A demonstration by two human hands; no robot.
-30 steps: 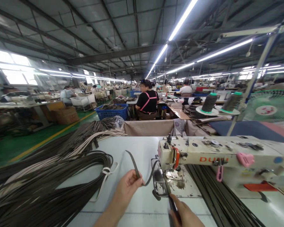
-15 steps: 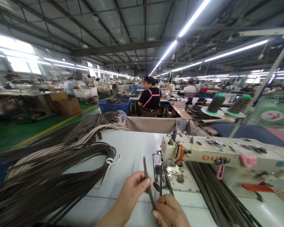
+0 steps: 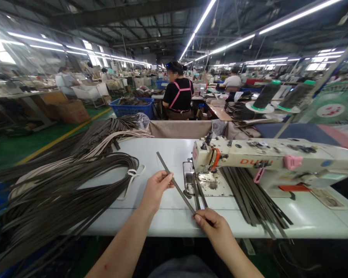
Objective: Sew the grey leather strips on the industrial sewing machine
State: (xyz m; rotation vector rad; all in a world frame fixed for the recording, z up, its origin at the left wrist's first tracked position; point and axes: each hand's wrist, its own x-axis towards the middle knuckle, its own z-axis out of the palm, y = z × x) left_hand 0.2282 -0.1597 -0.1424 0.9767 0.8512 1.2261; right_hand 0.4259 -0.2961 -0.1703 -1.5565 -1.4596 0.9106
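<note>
A dark strap (image 3: 176, 187) spans both hands near the table's (image 3: 162, 220) front edge — left hand (image 3: 156, 188) and right hand (image 3: 213, 227) each pinch it.

A green fan (image 3: 335, 108) stands behind 2 thread cones (image 3: 266, 95) right.

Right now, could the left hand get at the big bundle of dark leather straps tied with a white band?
Probably yes: the left hand pinches a thin dark strip, and only bare table separates it from the bundle.
</note>
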